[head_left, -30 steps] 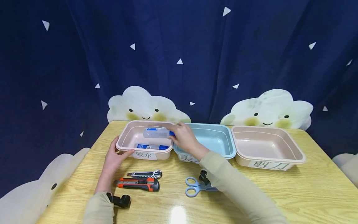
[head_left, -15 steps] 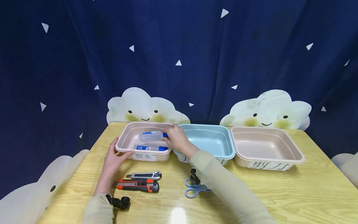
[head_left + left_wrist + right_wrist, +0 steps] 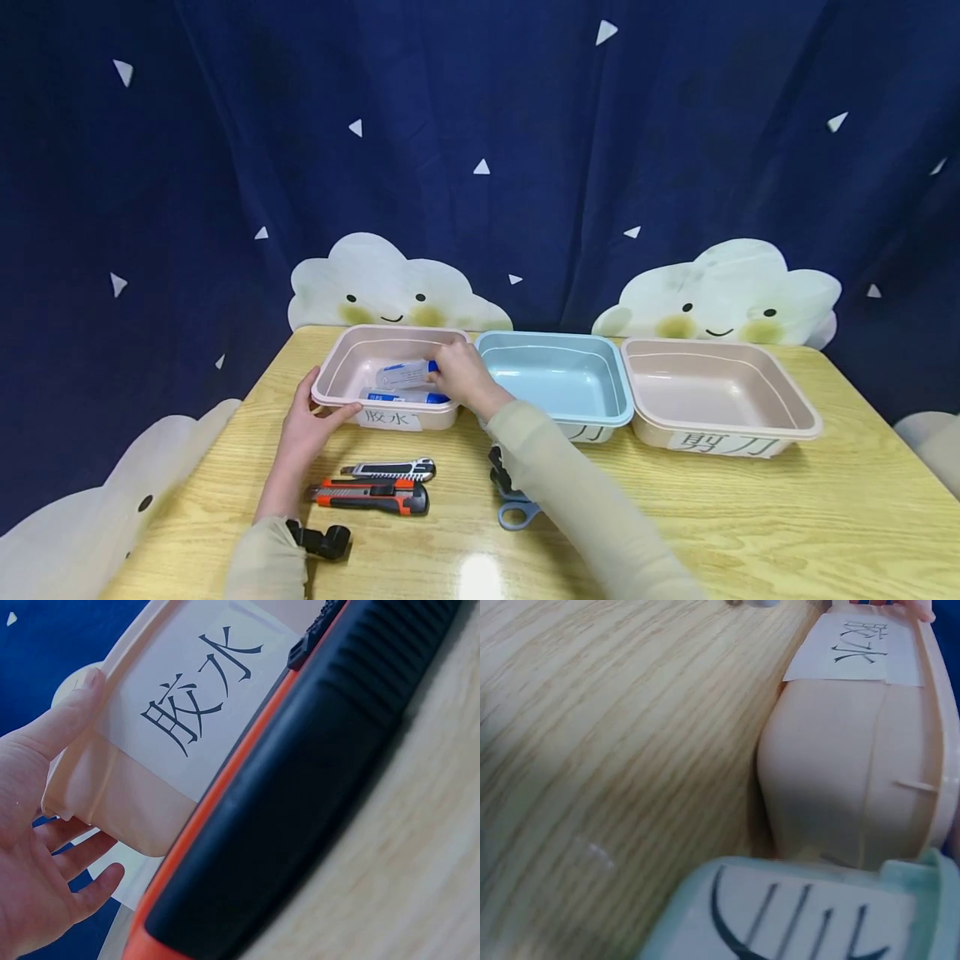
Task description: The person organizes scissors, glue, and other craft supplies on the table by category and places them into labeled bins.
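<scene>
I record the right hand (image 3: 463,377) with fingers curled on the blue-capped end of a glue bottle (image 3: 402,374), inside the leftmost pink box (image 3: 438,419); I cannot tell whether it touches the floor. A second bottle (image 3: 397,397) lies along the near wall. The left hand (image 3: 300,423) grips that box's front left corner, thumb at the rim. Nearer the camera, two utility knives (image 3: 375,495) lie side by side; the right sleeve (image 3: 581,492) partly hides scissors (image 3: 517,516). A blue box (image 3: 558,393) stands beside.

The head view looks forward and down over the pale wood-grained table (image 3: 465,471); both wrist views, close up, share one pink rectangular plastic tub (image 3: 821,765)
</scene>
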`<state>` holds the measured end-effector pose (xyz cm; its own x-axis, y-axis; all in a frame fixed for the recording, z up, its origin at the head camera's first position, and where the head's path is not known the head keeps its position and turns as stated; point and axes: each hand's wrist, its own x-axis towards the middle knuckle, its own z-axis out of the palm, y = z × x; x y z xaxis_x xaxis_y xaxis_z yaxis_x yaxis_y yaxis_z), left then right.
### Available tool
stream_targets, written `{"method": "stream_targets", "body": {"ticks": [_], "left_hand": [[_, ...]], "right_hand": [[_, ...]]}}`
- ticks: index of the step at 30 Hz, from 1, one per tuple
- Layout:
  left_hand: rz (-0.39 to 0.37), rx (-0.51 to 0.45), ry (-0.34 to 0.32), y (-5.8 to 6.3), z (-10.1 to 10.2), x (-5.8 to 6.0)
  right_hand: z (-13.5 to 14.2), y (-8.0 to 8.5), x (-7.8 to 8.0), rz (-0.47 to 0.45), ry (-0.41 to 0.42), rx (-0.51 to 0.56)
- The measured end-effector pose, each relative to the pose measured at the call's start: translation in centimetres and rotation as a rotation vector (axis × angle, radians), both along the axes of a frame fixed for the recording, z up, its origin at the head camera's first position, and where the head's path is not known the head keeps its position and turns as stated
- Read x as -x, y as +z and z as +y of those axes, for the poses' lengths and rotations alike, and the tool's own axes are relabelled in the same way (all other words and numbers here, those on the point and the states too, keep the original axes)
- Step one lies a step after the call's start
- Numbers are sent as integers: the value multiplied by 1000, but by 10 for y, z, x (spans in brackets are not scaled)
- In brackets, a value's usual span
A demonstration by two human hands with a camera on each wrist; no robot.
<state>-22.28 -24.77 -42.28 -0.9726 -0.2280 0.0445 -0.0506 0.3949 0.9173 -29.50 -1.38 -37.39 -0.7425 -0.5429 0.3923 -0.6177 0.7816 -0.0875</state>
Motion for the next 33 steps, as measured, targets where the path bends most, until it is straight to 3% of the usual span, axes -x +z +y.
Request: {"method": "stream_targets", "body": {"ticks": [4, 12, 23, 33], "left_hand": [[-2, 4, 6, -1, 0, -1], [-13, -16, -1, -3, 1, -2], [-13, -30, -7, -1, 2, 0], [-31, -17, -2, 2, 2, -1]], "right_hand": [[-2, -4, 1, -32, -28, -1], [-4, -1, 2, -212, -128, -100], [-9, 0, 2, -248, -129, -89], [-5, -1, -4, -207, -58, -3]]}}
